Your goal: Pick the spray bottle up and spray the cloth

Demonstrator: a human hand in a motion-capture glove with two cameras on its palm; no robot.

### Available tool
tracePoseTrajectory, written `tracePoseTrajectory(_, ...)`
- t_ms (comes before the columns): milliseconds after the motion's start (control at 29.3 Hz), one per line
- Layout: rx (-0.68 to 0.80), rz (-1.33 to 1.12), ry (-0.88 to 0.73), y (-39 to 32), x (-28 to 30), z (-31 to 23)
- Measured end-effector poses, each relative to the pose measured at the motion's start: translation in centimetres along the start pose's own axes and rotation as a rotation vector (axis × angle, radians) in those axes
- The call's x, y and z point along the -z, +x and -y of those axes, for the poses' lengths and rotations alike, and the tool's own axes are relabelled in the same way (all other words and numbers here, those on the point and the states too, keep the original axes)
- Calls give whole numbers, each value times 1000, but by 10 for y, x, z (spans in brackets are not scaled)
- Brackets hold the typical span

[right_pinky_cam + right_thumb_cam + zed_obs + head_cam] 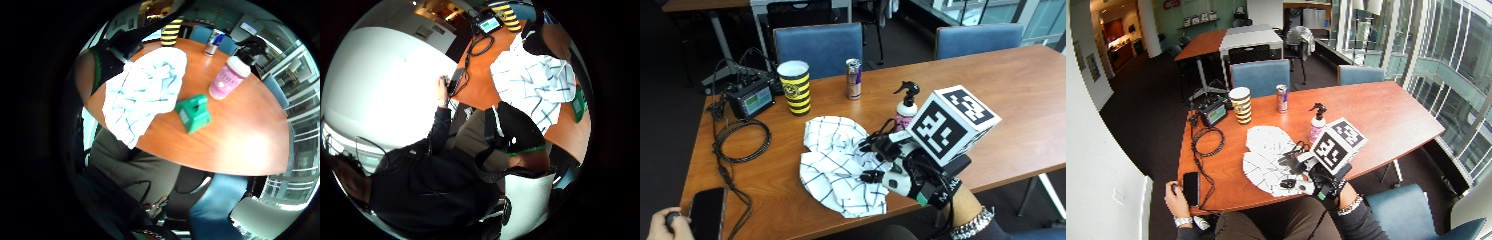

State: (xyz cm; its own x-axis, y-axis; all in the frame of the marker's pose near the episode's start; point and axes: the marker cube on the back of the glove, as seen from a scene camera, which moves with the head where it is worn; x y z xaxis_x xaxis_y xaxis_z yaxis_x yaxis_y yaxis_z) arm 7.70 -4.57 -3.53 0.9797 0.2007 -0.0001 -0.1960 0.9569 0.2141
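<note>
Pink plastic spray bottle with black trigger head (906,111) stands upright on the wooden bench (1013,85), just beyond the gloved right hand (896,165), whose fingers (873,145) hang relaxed, holding nothing, above the white checked cloth (833,165). Risk: a low reach may topple the bottle or drag cloth.

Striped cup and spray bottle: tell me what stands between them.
In the outside view, a slim drink can stands between the yellow-and-black striped cup and the spray bottle, set further back toward the chairs.

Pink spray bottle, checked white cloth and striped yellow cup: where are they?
Pink spray bottle (906,113): outside view, on its white neck.
Checked white cloth (833,170): outside view, its middle.
Striped yellow cup (796,90): outside view, its side.
</note>
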Motion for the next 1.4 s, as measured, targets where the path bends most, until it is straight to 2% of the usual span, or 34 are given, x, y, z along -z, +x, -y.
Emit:
tracePoseTrajectory(341, -197, 40, 224, 59, 32, 66)
tracePoseTrajectory(546, -418, 104, 405, 109, 46, 83)
tracePoseTrajectory(853, -635, 482, 315, 151, 21, 103)
tracePoseTrajectory(1195, -748, 388, 225, 154, -15, 102)
tracePoseTrajectory(1400, -792, 434, 242, 154, -23, 100)
